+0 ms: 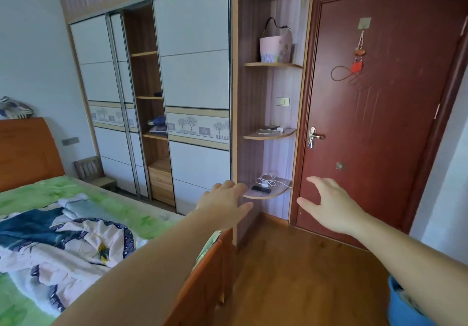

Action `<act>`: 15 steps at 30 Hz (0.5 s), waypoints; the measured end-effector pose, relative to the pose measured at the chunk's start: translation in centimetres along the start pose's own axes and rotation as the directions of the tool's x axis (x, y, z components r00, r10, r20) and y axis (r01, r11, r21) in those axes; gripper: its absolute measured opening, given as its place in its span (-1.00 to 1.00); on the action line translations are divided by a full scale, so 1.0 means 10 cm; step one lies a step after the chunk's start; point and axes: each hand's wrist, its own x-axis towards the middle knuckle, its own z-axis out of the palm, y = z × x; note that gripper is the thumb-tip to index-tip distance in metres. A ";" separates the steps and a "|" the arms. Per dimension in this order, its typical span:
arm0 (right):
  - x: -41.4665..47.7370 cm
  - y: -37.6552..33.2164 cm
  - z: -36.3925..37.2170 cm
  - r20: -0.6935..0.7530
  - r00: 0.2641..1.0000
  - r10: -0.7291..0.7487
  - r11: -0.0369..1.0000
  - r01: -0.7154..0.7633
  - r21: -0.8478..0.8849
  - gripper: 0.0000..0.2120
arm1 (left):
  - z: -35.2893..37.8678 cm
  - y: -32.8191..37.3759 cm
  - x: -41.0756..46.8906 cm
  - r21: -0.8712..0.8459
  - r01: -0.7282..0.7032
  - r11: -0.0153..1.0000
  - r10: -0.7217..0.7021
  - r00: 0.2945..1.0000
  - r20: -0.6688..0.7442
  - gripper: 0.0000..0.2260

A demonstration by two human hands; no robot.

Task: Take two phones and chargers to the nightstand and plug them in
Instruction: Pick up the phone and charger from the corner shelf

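bedroom, wood plank floor point(298, 275), pale walls. left to right:

bed point(38, 199) at left, green sheet, one rumpled quilt point(63, 234) in white, navy and pink; orange wooden headboard point(25, 148) at far left, footboard point(210, 270) near centre. one small wooden chair point(92, 171) past the bed, against the wardrobe.

wardrobe point(192, 72) fills the back wall: white sliding panels with a band of tree pictures, one open column of shelves between them holding folded dark blue cloth point(157, 125).

corner unit right of the wardrobe, three curved shelves counted. top shelf point(273, 65): one pink bag point(276, 47). middle shelf point(268, 135): one dark phone point(271, 127), one coiled white cable with plug point(266, 131). bottom shelf point(276, 192): one dark phone point(260, 189) lying flat, one white charger with tangled cable point(266, 180) just behind it. so two phones, two chargers, both sets on the shelves, none in hand. one wall switch point(283, 101) between the top and middle shelves.

left hand point(225, 204) stretched toward the bottom shelf, grip wide, fingers spread, holding nothing; fingertips overlap the shelf's left end in view, contact cannot be told.

right hand point(329, 204) out in front of the door, grip wide, palm down, empty, apart from the shelf.

dark red door point(379, 123) at right, shut, one metal handle point(313, 137), one hook with red charms point(359, 54) hanging. a blue container point(402, 308) at lower right edge, partly hidden by the right arm.
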 end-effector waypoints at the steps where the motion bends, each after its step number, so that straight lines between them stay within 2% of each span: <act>1: 0.18 0.06 0.04 0.005 1.000 -0.006 1.000 0.006 -0.004 -0.38 | 0.05 -0.01 0.20 -0.001 0.000 1.000 0.000 1.000 -0.002 -0.56; 9: 1.78 0.63 0.51 0.037 0.998 -0.046 0.996 0.049 -0.080 -0.36 | 0.81 -0.21 2.10 -0.092 -0.021 0.996 0.020 1.000 -0.008 -0.52; 15: 3.28 1.11 0.62 0.058 0.997 0.056 0.990 -0.048 -0.130 -0.36 | 1.24 -0.41 3.68 -0.156 -0.025 0.987 0.031 0.999 0.038 -0.53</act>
